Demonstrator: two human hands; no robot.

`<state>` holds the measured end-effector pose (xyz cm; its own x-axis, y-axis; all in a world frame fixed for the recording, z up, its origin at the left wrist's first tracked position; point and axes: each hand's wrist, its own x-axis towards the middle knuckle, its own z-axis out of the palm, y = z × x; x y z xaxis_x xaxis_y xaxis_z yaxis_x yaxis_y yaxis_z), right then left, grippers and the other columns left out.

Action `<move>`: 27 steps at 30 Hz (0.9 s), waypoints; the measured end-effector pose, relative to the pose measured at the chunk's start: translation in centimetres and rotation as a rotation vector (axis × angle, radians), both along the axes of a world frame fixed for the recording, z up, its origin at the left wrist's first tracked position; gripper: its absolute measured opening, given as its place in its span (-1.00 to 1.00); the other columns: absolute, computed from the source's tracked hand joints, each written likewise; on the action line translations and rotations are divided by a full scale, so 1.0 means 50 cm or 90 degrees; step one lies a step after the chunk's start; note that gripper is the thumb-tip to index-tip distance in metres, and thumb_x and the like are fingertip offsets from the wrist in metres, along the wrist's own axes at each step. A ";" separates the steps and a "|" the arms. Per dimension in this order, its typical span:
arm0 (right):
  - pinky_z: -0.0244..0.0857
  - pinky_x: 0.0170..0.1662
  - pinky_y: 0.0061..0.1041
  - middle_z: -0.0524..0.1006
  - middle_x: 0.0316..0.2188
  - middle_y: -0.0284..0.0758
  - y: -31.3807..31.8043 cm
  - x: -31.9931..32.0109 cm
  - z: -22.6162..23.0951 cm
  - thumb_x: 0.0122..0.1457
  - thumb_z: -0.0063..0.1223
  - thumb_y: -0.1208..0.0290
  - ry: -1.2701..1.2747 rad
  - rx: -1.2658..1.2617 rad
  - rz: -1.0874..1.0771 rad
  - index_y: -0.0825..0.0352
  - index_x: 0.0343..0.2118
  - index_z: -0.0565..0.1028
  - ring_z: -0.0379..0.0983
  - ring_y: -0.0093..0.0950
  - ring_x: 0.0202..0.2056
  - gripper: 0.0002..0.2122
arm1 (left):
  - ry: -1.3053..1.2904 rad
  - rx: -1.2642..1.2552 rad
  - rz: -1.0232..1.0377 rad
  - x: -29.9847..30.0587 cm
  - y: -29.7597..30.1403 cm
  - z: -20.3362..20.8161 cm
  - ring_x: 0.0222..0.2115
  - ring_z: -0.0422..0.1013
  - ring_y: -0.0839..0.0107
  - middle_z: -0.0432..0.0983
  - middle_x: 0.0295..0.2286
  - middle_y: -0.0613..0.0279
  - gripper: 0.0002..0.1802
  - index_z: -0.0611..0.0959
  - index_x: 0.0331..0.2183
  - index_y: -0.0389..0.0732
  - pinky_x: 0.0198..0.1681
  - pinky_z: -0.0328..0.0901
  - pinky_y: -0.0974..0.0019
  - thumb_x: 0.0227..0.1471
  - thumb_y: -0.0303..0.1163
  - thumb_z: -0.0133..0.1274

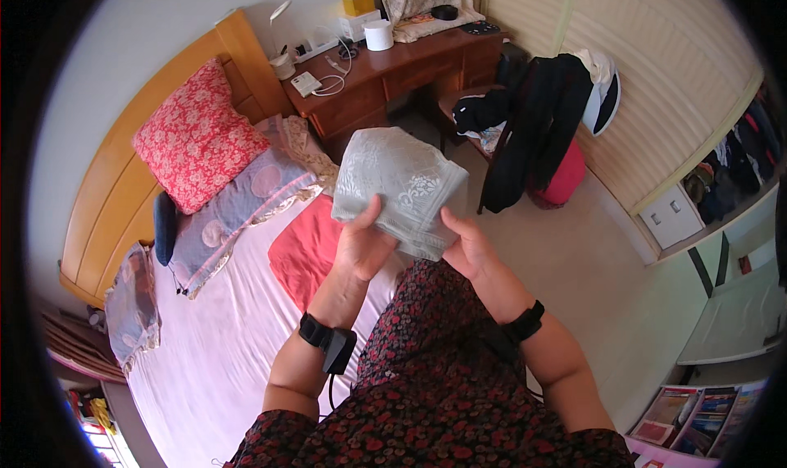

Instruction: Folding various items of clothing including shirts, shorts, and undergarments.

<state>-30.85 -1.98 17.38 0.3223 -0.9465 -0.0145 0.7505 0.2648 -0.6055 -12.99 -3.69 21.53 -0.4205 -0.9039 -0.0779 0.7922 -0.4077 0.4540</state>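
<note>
A folded pale grey-green cloth (393, 181) with a white floral, lacy pattern is held up in front of me, above the bed's edge. My left hand (365, 245) grips its lower left side, thumb on top and the other fingers underneath. At its lower right corner my right hand (469, 245) pinches the edge in the same way. The fingers beneath the cloth are mostly hidden. Just behind my left hand, a folded coral-red cloth (302, 247) lies on the bed.
The bed (205, 361) has a pale pink sheet, a red floral cushion (201, 140) and patterned pillows (246, 197). A wooden desk (410, 62) stands beyond. Dark clothes (537, 124) hang over a chair at the right, near a sliding wardrobe (656, 74).
</note>
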 end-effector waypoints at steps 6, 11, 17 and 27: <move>0.21 0.10 -0.28 0.40 -0.01 -0.30 -0.004 0.017 0.026 0.22 -0.09 0.15 -0.078 0.032 -0.003 0.31 0.07 0.28 0.33 -0.42 0.03 -0.56 | 0.025 0.079 0.009 0.006 0.011 -0.047 0.10 0.17 0.13 0.29 0.05 0.12 -0.40 0.27 0.11 -0.18 0.21 -0.07 -0.03 0.04 -0.28 0.03; 0.19 0.12 -0.30 0.41 -0.01 -0.31 -0.018 0.020 0.005 0.23 -0.11 0.18 -0.073 0.022 0.053 0.31 0.06 0.30 0.32 -0.41 0.05 -0.59 | 0.066 0.048 -0.103 0.008 0.022 -0.034 0.11 0.17 0.12 0.27 0.08 0.11 -0.32 0.24 0.13 -0.16 0.21 -0.05 -0.02 -0.01 -0.25 0.06; 0.21 0.09 -0.31 0.42 -0.03 -0.30 -0.051 0.025 -0.047 0.17 -0.02 0.22 0.053 -0.019 -0.005 0.30 0.05 0.31 0.32 -0.38 0.03 -0.58 | 0.114 0.041 -0.029 0.025 0.031 -0.039 0.11 0.14 0.07 0.24 0.06 0.05 -0.30 0.19 0.14 -0.20 0.18 -0.01 -0.09 -0.01 -0.32 0.06; 0.17 0.11 -0.25 0.27 0.09 -0.22 -0.026 0.085 -0.037 0.14 0.01 0.01 0.077 0.186 0.216 0.34 0.13 0.16 0.22 -0.31 0.10 -0.37 | 0.032 0.105 0.069 0.108 0.036 -0.097 0.05 0.24 0.11 0.30 0.01 0.04 -0.43 0.25 0.08 -0.26 0.15 0.10 0.00 0.05 -0.36 0.02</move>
